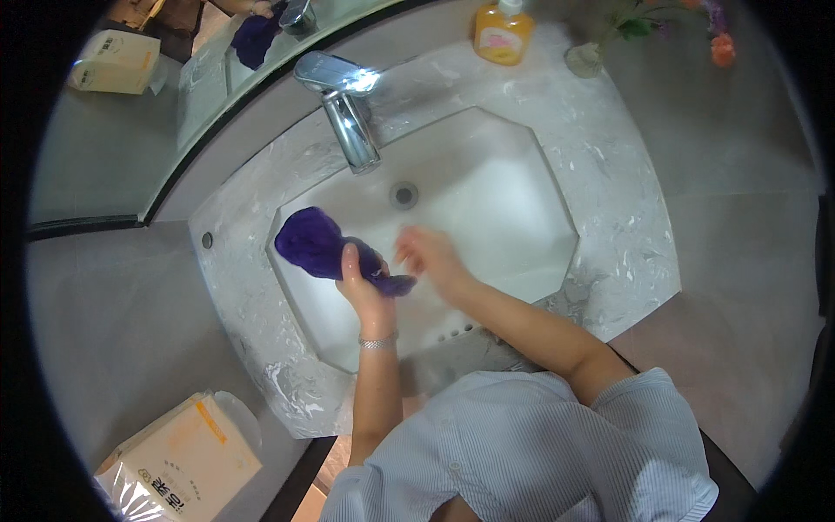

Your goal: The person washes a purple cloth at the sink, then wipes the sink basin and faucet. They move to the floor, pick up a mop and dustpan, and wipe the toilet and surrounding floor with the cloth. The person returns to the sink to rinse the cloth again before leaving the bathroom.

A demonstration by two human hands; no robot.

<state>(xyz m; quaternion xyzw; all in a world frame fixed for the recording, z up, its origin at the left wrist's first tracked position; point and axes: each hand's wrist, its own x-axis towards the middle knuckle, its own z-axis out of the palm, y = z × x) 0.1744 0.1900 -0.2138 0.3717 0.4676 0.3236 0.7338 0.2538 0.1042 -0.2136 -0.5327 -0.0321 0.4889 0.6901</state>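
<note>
A dark purple cloth (310, 243), bunched up and wet-looking, hangs over the left part of the white washbasin (509, 228). My left hand (365, 287) grips it around its narrowed middle, the thumb lying across the top. One twisted end of the cloth sticks out to the right of that hand. My right hand (427, 258) is blurred, close to this end but apart from it, its fingers loosely curled with nothing visible in them. Behind the hands, the chrome faucet (352, 130) reaches over the basin, and no water is seen running from it. The round drain (404, 195) is uncovered.
Marbled stone countertop (607, 169) surrounds the basin. At the back stand a pump bottle of yellow liquid soap (503, 36) and a small vase (584, 60) with flowers. A mirror (104, 150) borders the back left. A tissue pack (186, 457) bearing writing is at lower left.
</note>
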